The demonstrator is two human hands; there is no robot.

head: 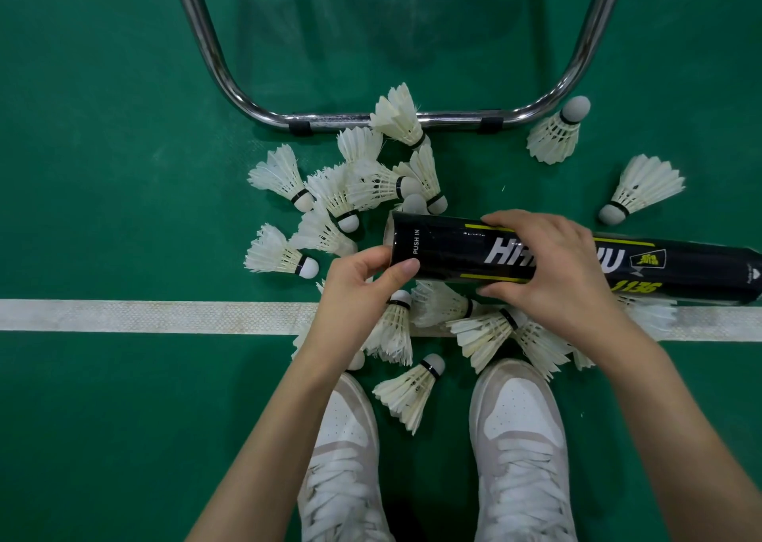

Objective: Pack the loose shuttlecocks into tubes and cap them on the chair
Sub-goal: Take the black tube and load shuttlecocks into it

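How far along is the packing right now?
Early stage. Nothing visibly packed or capped. In hand: the right hand grips the black tube mid-body while the left hand holds its open end. Left: many loose shuttlecocks lie on the green floor, and no cap shows.

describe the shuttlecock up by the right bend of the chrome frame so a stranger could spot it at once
Start at the chrome tube frame on the green floor and follow its bar to the right-hand bend. Just outside that bend lies a lone shuttlecock, apart from the heap. Its grey cork points up, away from the person, touching no other shuttlecock.
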